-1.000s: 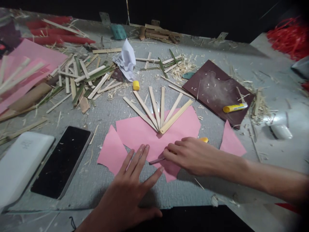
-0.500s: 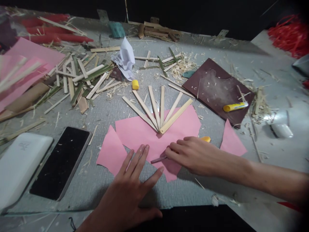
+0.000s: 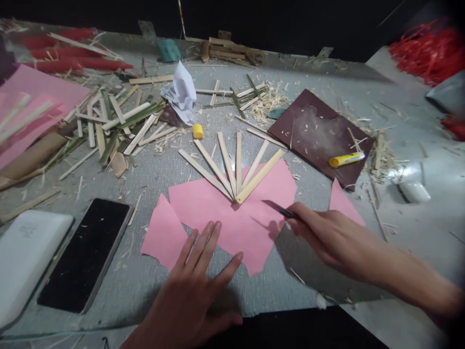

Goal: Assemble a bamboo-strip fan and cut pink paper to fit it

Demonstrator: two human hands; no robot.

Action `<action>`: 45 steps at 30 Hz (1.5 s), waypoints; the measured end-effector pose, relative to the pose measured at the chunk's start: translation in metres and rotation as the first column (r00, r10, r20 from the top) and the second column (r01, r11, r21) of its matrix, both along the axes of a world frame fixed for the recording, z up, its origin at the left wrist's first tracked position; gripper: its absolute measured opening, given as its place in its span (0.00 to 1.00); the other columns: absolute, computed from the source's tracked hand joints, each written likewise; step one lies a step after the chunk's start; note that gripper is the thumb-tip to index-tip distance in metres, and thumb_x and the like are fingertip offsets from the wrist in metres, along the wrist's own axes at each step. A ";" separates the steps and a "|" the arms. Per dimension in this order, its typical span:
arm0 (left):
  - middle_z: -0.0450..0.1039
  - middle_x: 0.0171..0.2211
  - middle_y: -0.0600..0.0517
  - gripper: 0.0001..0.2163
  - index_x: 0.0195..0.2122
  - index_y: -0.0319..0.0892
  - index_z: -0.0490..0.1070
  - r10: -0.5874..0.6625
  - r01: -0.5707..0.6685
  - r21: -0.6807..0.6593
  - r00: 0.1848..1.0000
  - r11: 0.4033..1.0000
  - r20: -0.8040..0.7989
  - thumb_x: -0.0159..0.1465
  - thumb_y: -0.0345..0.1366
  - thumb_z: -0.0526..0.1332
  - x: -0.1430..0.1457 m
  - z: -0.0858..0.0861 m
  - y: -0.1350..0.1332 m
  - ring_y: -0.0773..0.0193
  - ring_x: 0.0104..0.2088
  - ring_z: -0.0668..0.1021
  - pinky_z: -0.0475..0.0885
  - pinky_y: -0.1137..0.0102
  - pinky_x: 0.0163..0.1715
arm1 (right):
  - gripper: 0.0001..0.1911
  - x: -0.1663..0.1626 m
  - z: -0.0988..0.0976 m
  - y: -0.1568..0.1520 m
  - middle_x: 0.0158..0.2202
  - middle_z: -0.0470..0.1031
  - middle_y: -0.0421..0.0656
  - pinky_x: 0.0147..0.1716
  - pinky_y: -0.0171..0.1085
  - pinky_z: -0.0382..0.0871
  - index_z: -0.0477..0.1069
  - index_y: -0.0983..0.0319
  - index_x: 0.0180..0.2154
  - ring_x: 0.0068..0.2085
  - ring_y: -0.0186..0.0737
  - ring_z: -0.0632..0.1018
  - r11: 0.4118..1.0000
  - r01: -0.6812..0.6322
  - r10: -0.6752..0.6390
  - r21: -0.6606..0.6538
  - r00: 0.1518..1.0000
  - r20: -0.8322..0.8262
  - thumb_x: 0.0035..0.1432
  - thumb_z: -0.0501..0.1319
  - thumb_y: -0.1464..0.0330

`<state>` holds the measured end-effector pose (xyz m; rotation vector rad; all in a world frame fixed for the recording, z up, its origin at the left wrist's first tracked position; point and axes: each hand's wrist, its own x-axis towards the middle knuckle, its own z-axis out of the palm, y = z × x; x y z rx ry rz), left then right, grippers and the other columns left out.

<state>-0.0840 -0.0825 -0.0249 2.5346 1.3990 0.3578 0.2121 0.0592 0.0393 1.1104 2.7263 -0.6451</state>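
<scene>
My right hand (image 3: 321,232) grips a knife (image 3: 279,209), its dark, thin blade pointing left above the pink paper (image 3: 232,232) and casting a shadow on it. Fingers spread, my left hand (image 3: 203,271) lies flat, its fingertips at the lower edge of the paper. Across the paper's upper part rests a fan of bamboo strips (image 3: 239,160), spread upward and joined at the bottom end. A separate pink paper piece (image 3: 163,237) lies just left of the sheet. Another pink scrap (image 3: 343,203) lies beyond my right hand.
At left are a black phone (image 3: 87,257) and a white power bank (image 3: 32,261). Loose bamboo strips (image 3: 119,116) and crumpled white paper (image 3: 183,94) lie behind. A brown board (image 3: 312,131) carries a yellow glue stick (image 3: 345,159); its yellow cap (image 3: 197,131) stands near the fan.
My right hand has lifted the knife from the paper's lower edge and moved right, with the blade now angled up-left. My left hand stays in place. The view has shifted slightly.
</scene>
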 end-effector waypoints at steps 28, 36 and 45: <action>0.78 0.59 0.39 0.13 0.57 0.31 0.75 -0.386 0.373 0.174 0.921 0.911 0.045 0.75 0.25 0.57 0.025 0.023 0.092 0.51 0.61 0.79 0.78 0.56 0.63 | 0.14 0.069 -0.014 -0.015 0.34 0.77 0.43 0.28 0.39 0.54 0.69 0.61 0.43 0.31 0.41 0.78 0.990 -0.123 0.120 0.066 0.991 0.051 0.62 0.51 0.80; 0.74 0.64 0.37 0.19 0.66 0.29 0.68 -0.403 0.390 0.100 0.891 0.915 0.208 0.75 0.28 0.59 0.026 0.013 0.095 0.51 0.70 0.71 0.73 0.56 0.68 | 0.18 0.043 -0.017 -0.002 0.36 0.77 0.43 0.28 0.42 0.44 0.69 0.62 0.50 0.31 0.42 0.76 0.970 -0.240 0.235 0.024 0.963 0.134 0.60 0.54 0.81; 0.74 0.64 0.37 0.20 0.66 0.29 0.69 -0.399 0.404 0.044 0.869 0.914 0.293 0.75 0.28 0.59 0.023 0.009 0.098 0.52 0.71 0.69 0.70 0.57 0.70 | 0.23 0.039 -0.019 0.002 0.42 0.80 0.44 0.28 0.42 0.46 0.69 0.61 0.57 0.35 0.44 0.80 0.963 -0.270 0.270 -0.019 0.951 0.149 0.62 0.56 0.81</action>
